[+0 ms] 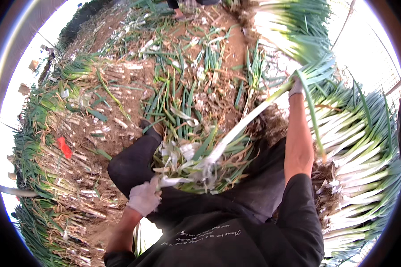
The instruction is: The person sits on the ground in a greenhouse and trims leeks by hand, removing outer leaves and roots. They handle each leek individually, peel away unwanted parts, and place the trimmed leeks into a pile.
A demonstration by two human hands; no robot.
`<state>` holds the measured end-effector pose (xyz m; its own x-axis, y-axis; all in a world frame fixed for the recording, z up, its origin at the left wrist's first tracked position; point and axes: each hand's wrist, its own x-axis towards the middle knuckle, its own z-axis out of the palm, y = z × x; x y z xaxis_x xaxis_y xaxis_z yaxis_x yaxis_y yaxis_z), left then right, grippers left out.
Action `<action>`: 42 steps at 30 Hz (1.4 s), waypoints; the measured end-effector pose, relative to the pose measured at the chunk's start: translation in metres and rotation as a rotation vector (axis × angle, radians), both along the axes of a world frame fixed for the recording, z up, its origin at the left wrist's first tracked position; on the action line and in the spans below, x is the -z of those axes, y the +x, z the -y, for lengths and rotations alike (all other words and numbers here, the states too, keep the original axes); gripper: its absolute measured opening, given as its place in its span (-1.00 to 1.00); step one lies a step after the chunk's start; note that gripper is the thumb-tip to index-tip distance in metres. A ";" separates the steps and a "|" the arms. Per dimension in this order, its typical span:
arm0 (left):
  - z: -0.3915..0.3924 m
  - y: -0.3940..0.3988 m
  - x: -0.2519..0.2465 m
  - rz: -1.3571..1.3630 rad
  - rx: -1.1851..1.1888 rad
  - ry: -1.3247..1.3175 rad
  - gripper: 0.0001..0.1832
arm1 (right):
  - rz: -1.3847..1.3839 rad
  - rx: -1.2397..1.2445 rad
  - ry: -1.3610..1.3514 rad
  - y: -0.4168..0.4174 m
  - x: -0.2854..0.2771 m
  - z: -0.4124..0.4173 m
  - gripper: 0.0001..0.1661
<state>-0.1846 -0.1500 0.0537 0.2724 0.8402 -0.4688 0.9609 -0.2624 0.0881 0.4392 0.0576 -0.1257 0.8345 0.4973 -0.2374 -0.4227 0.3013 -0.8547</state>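
My right hand (297,85), in a pale glove, grips a long Welsh onion (244,124) where its white stalk turns into green leaves. The stalk slants down to the left, its root end over the pile between my legs. One green leaf (312,115) hangs past my forearm. My left hand (144,197), also gloved, is low by my thigh, fingers curled at the end of a pale strip of peeled outer leaf (175,181). Beneath the stalk lies a heap of stripped skins and green leaves (200,150).
Rows of cleaned Welsh onions (357,160) lie along my right, and another stack (284,30) stands farther ahead. Untrimmed, soil-covered onions (70,190) line my left, with a red scrap (64,148) on them. Leaf litter covers the soil ahead, and part of another person (178,14) shows at the top.
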 end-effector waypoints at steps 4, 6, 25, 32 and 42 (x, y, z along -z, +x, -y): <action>-0.064 0.062 0.011 0.295 0.074 0.132 -0.52 | -0.102 -0.216 -0.039 -0.049 -0.025 -0.018 -0.57; -0.098 0.107 0.017 0.524 0.169 0.192 -0.50 | -0.183 -0.198 -0.141 -0.109 -0.080 0.000 -0.59; -0.218 0.258 0.040 1.065 -0.095 0.016 -0.70 | -0.032 -0.735 0.045 -0.228 -0.094 0.020 -0.74; -0.188 0.245 0.023 0.994 0.139 0.225 -0.68 | 0.598 -0.621 -0.170 -0.236 -0.112 0.026 -0.80; -0.214 0.222 0.052 1.409 -0.167 -0.165 -0.71 | 0.303 -0.920 0.071 -0.223 -0.119 0.036 -0.58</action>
<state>0.0373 0.0641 0.0014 0.4899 0.8717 0.0112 0.0653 -0.0495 0.9966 0.2165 0.0216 -0.0067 0.1327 0.9909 -0.0212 -0.2838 0.0175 -0.9587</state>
